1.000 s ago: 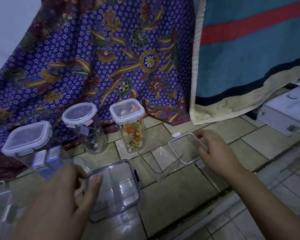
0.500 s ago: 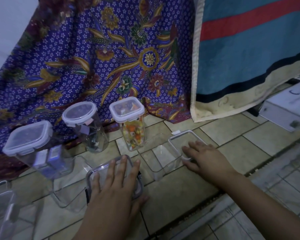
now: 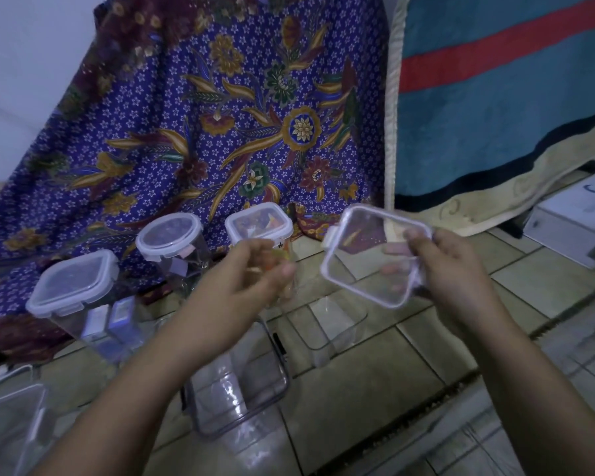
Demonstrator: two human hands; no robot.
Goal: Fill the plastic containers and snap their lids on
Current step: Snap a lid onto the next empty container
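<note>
My left hand (image 3: 255, 280) is blurred; I can't tell whether its fingers (image 3: 282, 269) hold anything. It covers the filled container's (image 3: 259, 222) body. My right hand's (image 3: 461, 283) fingers show only dimly through the lid (image 3: 358, 245).

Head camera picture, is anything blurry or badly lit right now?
Head view: dim, bluish light throughout; the left hand is smeared by motion blur; the right hand and its clear lid look sharper; straight lines bow toward the edges.
</note>
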